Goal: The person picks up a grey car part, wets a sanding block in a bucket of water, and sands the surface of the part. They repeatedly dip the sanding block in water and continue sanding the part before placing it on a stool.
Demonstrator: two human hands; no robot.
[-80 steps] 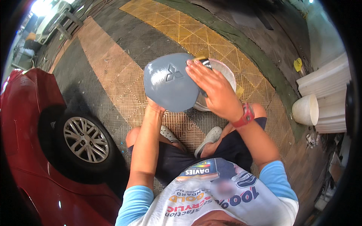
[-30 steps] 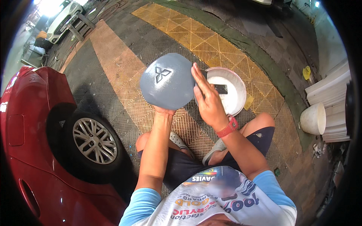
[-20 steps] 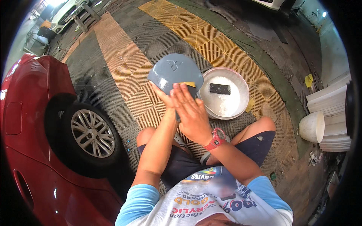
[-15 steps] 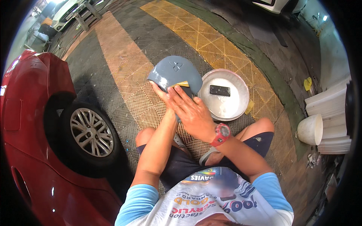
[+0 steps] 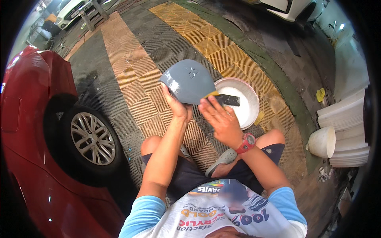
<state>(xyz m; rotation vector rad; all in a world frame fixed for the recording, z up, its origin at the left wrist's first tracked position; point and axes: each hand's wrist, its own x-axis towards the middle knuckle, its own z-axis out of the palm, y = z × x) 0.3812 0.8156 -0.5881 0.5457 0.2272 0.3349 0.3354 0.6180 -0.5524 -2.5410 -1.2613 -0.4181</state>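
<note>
A grey, smooth, curved cover with a small raised or cut emblem is tilted in front of me, wet-looking at its left side. My left hand grips it from underneath by its near left edge. My right hand, fingers stretched and held together, presses a dark sheet with a yellow face, which looks like sandpaper, to the cover's lower right edge. Most of that sheet is hidden under the fingers. Just beyond the right hand is a round white basin of whitish liquid, with a dark speckled rectangular block in it.
A red car with its wheel stands close on my left. To the right lie a white pot and pale ridged panels. Patterned floor tiles spread ahead; white cars stand farther off.
The right hand has slid right and toward me along the cover, away from the left hand. The cover has shifted slightly right and turned, and the sheet now lies at its right edge.
</note>
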